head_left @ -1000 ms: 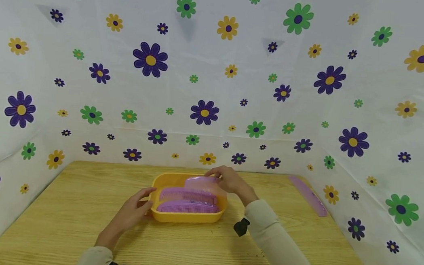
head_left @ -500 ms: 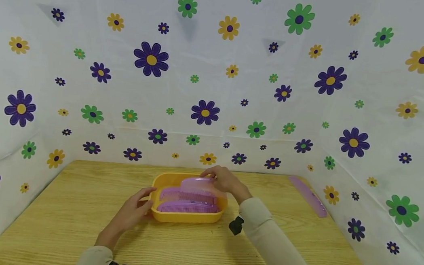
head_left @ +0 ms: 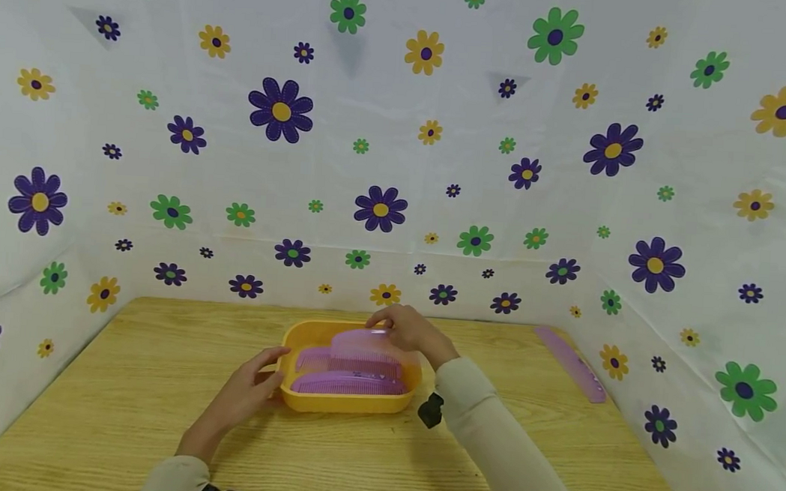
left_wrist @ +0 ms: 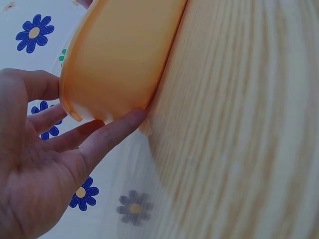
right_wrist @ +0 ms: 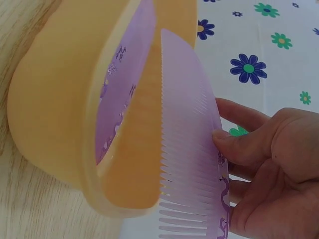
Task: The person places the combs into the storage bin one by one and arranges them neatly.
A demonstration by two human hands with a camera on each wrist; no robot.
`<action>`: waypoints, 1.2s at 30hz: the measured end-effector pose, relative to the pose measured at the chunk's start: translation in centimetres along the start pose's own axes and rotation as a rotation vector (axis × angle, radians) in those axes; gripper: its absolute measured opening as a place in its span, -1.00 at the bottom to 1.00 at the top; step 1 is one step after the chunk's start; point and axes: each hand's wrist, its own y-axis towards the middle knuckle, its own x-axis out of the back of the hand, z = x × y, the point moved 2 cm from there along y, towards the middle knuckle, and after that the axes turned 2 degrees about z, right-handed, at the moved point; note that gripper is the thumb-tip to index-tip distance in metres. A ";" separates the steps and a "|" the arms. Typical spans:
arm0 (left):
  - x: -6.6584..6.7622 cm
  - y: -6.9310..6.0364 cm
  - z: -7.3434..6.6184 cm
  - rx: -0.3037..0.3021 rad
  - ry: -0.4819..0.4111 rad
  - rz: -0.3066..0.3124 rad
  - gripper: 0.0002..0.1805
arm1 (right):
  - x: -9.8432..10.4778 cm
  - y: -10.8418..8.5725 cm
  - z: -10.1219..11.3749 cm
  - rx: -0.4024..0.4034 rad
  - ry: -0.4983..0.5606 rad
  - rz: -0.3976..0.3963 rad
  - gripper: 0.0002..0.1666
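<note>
My right hand pinches a translucent purple comb by its back edge, over the far part of a yellow plastic basin. In the right wrist view, the thumb presses one face of the held comb while its teeth point toward the basin. Two more purple combs lie in the basin, the nearer comb along its front side and the other comb behind that. At the basin's left end, my left hand holds the outer wall, its thumb and fingers spread around it, as the left wrist view shows.
Another purple comb lies slantwise near the right edge of the wooden table. White cloth walls printed with flowers stand behind the table and at both sides.
My right hand has moved a little to the left, carrying the comb with it over the basin. My left hand and the basin have stayed in place.
</note>
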 end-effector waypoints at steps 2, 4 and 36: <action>0.0 0.0 0.0 0.000 -0.003 0.000 -0.47 | -0.1 0.2 0.0 -0.011 -0.001 0.003 -0.49; 0.0 0.0 -0.1 0.000 -0.006 -0.001 -0.48 | -0.1 0.3 0.1 -0.021 -0.001 0.006 -0.51; 0.2 0.1 0.3 -0.007 -0.031 0.015 -0.48 | -1.3 3.0 0.6 -0.113 0.068 0.124 -0.45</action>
